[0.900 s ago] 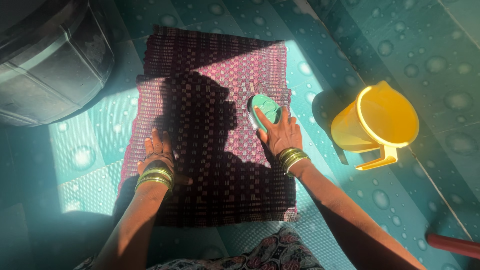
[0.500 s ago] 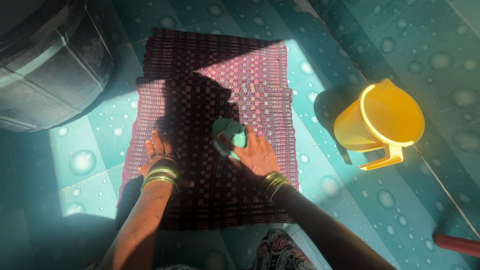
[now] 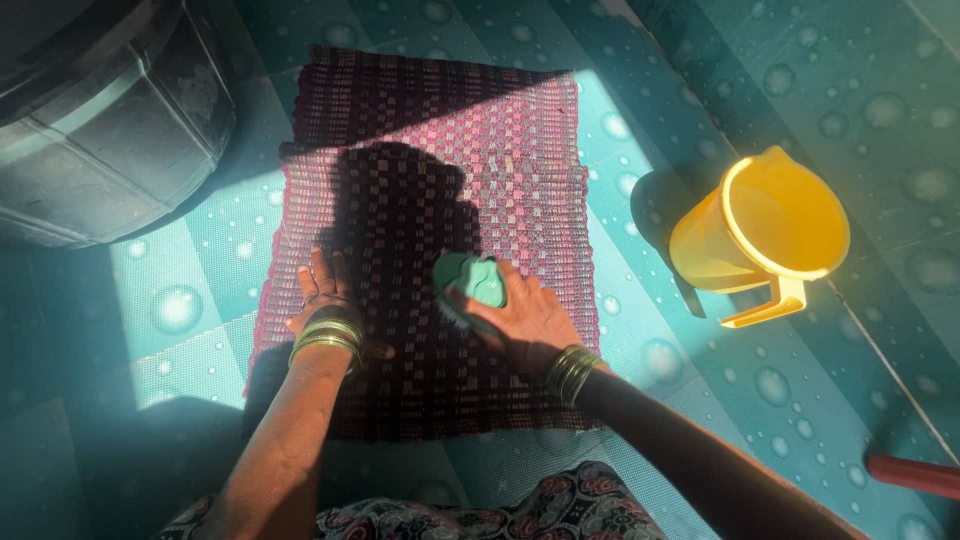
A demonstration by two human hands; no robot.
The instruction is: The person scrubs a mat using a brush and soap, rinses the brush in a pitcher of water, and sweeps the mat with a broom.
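Note:
A maroon and pink woven mat (image 3: 500, 150) lies flat on a wet teal tiled floor (image 3: 180, 280). My right hand (image 3: 525, 318) grips a green scrubbing brush (image 3: 472, 285) and presses it on the mat's middle. My left hand (image 3: 325, 295) lies flat on the mat's left side, fingers spread, holding the mat down. Both wrists wear stacks of gold bangles. My shadow covers the mat's lower left half.
A yellow plastic jug (image 3: 765, 235) stands on the floor to the right of the mat. A large dark tub (image 3: 100, 110) fills the upper left corner. A red handle (image 3: 915, 475) shows at the lower right edge. My patterned dress (image 3: 500, 510) is at the bottom.
My right hand has drawn the brush from the mat's right side leftward and toward me, to the mat's middle. My left hand has stayed pressed on the mat.

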